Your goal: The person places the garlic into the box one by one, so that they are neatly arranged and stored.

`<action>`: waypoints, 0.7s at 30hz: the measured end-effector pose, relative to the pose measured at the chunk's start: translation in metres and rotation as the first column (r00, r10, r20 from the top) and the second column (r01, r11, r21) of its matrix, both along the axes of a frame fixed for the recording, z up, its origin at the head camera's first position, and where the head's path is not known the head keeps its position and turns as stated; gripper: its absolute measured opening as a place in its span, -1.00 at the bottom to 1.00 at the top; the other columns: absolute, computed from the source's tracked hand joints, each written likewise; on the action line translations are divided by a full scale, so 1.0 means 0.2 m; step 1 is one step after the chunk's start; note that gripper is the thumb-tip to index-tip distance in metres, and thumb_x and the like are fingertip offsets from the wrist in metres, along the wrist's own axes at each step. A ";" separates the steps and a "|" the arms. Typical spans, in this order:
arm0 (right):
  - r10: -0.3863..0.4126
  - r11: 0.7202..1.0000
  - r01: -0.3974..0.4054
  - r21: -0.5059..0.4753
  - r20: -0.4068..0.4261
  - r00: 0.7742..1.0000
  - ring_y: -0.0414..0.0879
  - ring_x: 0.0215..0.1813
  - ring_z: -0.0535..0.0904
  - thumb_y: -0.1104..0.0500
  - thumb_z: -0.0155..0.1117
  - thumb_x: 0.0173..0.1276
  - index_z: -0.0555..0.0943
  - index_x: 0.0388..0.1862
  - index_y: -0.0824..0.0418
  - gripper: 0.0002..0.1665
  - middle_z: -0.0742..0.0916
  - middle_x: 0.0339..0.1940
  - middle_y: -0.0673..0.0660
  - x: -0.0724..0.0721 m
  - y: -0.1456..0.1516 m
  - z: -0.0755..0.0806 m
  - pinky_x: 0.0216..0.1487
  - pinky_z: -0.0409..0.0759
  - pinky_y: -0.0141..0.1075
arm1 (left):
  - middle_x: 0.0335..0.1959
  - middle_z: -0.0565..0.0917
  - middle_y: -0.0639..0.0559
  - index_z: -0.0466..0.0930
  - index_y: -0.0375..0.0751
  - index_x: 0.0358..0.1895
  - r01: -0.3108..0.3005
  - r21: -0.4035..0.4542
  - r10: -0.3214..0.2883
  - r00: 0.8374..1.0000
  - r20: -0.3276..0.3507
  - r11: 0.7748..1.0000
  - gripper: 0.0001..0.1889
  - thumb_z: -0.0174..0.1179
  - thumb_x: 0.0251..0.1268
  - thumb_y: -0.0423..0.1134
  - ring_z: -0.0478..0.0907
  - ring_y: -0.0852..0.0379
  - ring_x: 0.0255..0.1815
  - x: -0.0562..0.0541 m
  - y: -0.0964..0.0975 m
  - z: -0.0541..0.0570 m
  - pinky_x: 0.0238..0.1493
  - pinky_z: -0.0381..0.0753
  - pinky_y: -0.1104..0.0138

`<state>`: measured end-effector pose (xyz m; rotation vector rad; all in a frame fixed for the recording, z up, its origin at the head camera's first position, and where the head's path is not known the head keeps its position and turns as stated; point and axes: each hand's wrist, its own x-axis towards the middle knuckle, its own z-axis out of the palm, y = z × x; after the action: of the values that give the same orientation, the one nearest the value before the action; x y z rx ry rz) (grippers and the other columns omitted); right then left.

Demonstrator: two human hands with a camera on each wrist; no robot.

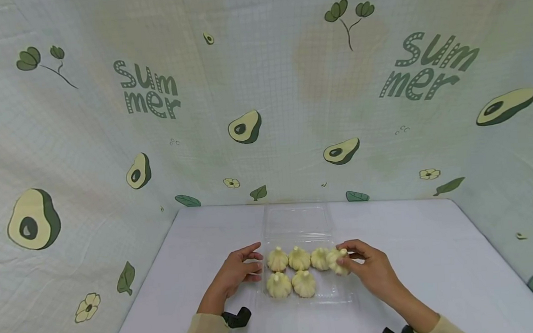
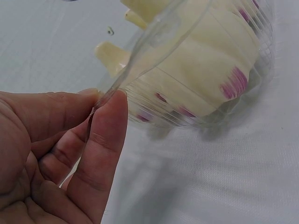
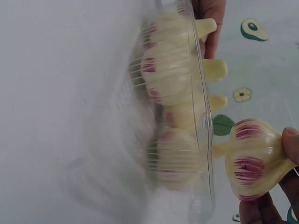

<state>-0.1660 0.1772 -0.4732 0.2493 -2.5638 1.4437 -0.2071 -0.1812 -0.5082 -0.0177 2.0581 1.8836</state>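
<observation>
A clear plastic box [image 1: 331, 290] with a hinged lid lies on the white table, holding several cream garlic bulbs [image 1: 303, 284], stems up. Three sit along its back row and two in front. My left hand [image 1: 240, 271] is at the box's left side; in the left wrist view its thumb and a finger pinch the thin plastic rim [image 2: 117, 86]. At the back right corner, my right hand [image 1: 368, 264] holds another garlic bulb [image 3: 254, 158] between thumb and fingers, above the rim. Purple streaks mark that bulb in the right wrist view.
The box's lid [image 1: 297, 220] lies folded open toward the back of the table [image 1: 404, 239]. Behind stands a printed cloth backdrop [image 1: 288, 150] with avocados and leaves, which also rises along both sides.
</observation>
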 end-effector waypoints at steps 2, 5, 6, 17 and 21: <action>0.008 1.000 -0.008 -0.001 -0.014 1.000 -0.27 -0.05 0.73 0.21 0.58 0.30 0.76 -0.02 0.04 -0.71 0.84 -0.02 0.03 0.00 -0.01 -0.01 -0.10 0.77 -0.32 | 0.17 0.57 -0.22 0.33 -0.22 0.61 -0.002 -0.002 0.002 1.000 -0.002 1.000 -0.29 0.30 0.41 -0.48 0.65 0.11 -0.18 0.00 0.00 0.00 -0.20 0.83 0.25; 0.011 1.000 -0.011 -0.004 0.000 1.000 -0.27 -0.05 0.73 0.21 0.59 0.28 0.76 -0.04 0.02 -0.71 0.84 -0.02 0.02 0.01 -0.02 -0.02 -0.09 0.77 -0.32 | 0.17 0.57 -0.23 0.33 -0.22 0.61 -0.002 -0.002 0.002 1.000 -0.001 1.000 -0.29 0.31 0.41 -0.48 0.65 0.11 -0.18 0.00 0.00 0.01 -0.20 0.83 0.25; 0.011 1.000 -0.011 -0.003 0.008 1.000 -0.23 -0.04 0.75 0.20 0.60 0.28 0.76 -0.04 0.02 -0.71 0.84 -0.01 0.02 0.02 -0.02 -0.02 -0.08 0.77 -0.30 | 0.17 0.58 -0.23 0.33 -0.22 0.61 -0.003 -0.003 0.003 1.000 -0.001 1.000 -0.28 0.31 0.41 -0.48 0.65 0.11 -0.18 0.00 0.00 0.01 -0.21 0.83 0.25; 0.011 0.998 -0.017 0.053 0.117 0.993 0.14 0.18 0.68 0.01 0.58 0.33 0.76 -0.03 -0.08 -0.74 0.83 0.05 0.01 0.06 -0.06 -0.04 0.17 0.64 0.21 | 0.15 0.58 -0.21 0.33 -0.23 0.61 0.001 0.000 -0.001 1.000 0.000 1.000 -0.28 0.32 0.41 -0.47 0.66 0.11 -0.17 -0.01 0.00 0.00 -0.20 0.83 0.28; 0.027 0.997 -0.034 0.068 0.106 0.994 0.06 0.18 0.68 0.01 0.59 0.31 0.75 -0.05 -0.13 -0.74 0.83 0.03 -0.03 0.05 -0.08 -0.06 0.20 0.63 0.12 | 0.15 0.58 -0.20 0.33 -0.22 0.61 0.000 0.003 0.000 1.000 0.005 1.000 -0.29 0.31 0.41 -0.48 0.66 0.11 -0.17 0.00 0.00 0.00 -0.19 0.83 0.27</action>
<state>-0.1553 0.1617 -0.4859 0.2298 -2.7092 1.4153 -0.2074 -0.1815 -0.5085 -0.0220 2.0519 1.8854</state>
